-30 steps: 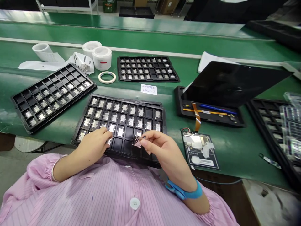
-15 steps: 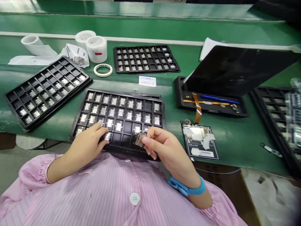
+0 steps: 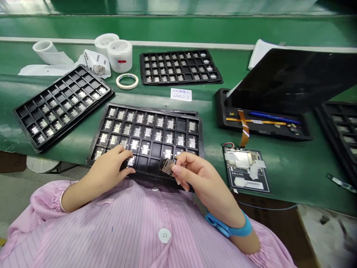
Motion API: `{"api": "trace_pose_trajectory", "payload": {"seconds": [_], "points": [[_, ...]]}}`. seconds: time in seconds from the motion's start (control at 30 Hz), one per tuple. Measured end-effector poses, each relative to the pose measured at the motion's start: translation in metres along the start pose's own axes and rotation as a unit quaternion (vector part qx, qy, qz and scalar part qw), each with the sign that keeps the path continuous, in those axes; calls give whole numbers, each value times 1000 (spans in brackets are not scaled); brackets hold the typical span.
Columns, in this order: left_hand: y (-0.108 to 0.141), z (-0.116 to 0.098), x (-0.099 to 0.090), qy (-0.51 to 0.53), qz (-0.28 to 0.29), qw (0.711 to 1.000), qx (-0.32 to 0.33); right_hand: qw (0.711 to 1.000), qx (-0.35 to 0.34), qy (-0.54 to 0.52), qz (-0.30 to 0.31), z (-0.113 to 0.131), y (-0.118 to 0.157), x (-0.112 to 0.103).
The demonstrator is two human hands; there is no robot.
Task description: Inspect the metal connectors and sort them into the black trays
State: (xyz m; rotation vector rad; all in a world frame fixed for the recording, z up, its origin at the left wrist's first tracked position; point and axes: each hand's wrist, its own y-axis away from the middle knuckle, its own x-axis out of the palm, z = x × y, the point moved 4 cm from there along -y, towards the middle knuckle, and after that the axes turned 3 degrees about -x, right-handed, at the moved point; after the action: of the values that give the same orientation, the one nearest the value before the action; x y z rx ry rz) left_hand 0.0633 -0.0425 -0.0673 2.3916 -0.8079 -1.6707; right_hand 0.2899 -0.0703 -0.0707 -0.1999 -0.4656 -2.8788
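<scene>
My right hand [image 3: 199, 176] pinches a small circuit board [image 3: 168, 166] between thumb and fingers, held tilted above the near edge of a black compartment tray [image 3: 142, 163]. The board's brownish metal side faces up. My left hand [image 3: 113, 167] rests on the same tray's near left part, its thumb and index finger apart. In the gap between them a small board [image 3: 131, 161] with a silver shield sits in its compartment; whether the fingers touch it I cannot tell. Similar boards fill most of the tray's compartments, while several show bare black. My right hand hides part of the near right corner.
Another part-filled tray [image 3: 36, 108] lies left, and one more [image 3: 181, 80] behind. White rolls [image 3: 119, 56], a tape ring [image 3: 127, 86] and a handwritten label [image 3: 181, 95] lie between. At right are a black case [image 3: 223, 121], a wired device [image 3: 247, 182] and further trays [image 3: 329, 126].
The whole view has shifted, so the bench things appear slightly further right. Both hands keep nearly the same place over the tray, and the board stays in my right hand.
</scene>
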Motion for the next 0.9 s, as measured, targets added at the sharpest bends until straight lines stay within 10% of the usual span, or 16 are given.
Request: {"api": "trace_pose_trajectory", "payload": {"seconds": [0.43,0.7,0.9], "points": [[-2,4,-9,187,-70,980,10,1000,15,-18,-10,-1,1,1],[-14,-26,-4,569,10,822,4,998,3,-52,-23,2,1,6],[-17,-46,9,618,54,784,22,998,6,-68,-18,0,2,8]]}}
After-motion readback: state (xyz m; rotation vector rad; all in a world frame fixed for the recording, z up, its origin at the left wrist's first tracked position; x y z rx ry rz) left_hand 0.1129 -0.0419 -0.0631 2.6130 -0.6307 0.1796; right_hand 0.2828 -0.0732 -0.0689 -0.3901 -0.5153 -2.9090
